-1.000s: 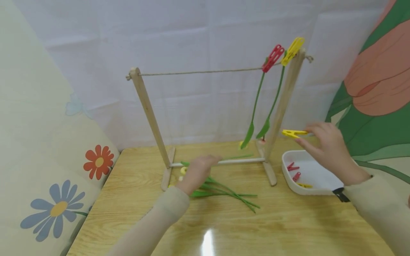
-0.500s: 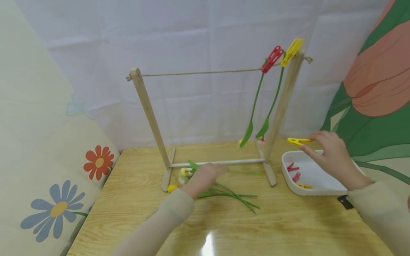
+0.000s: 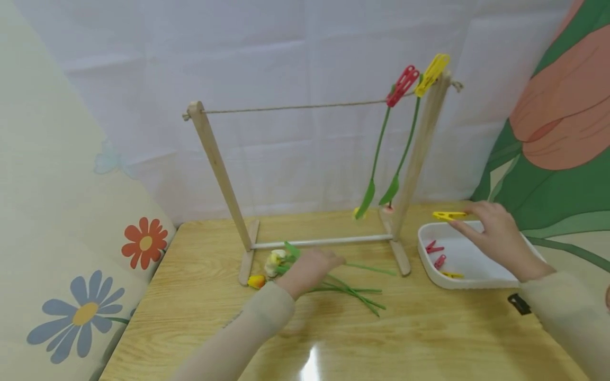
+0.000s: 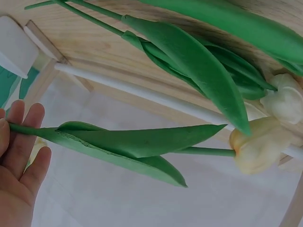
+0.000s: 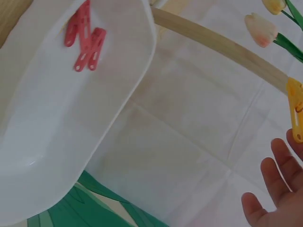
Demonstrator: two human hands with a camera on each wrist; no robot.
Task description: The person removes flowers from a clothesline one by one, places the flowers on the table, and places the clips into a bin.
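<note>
My left hand (image 3: pixel 312 271) pinches the green stem of a pale yellow tulip (image 4: pixel 260 144), and the bloom points left in the head view. Below this tulip lie several others with green leaves (image 4: pixel 189 61), a white bloom (image 4: pixel 284 99) among them. An orange-yellow bloom (image 3: pixel 257 281) shows beside my left wrist. Between thumb and fingertips, my right hand (image 3: pixel 498 238) holds a yellow clothespin (image 3: pixel 448 216) above the white tray (image 3: pixel 481 262). Two tulips hang bloom-down from a rope (image 3: pixel 295 107), one under a red clothespin (image 3: pixel 402 86), one under a yellow clothespin (image 3: pixel 432 75).
A wooden frame with a left post (image 3: pixel 214 169) and a right post (image 3: pixel 424 153) carries the rope. A white rod (image 3: pixel 352 241) joins its feet. Red clothespins (image 5: pixel 85 38) and a yellow one lie in the tray. White cloth (image 3: pixel 267 47) hangs behind.
My left hand has shifted right and nearer to me, drawing the tulip along. My right hand has come down and slightly right with the yellow clothespin.
</note>
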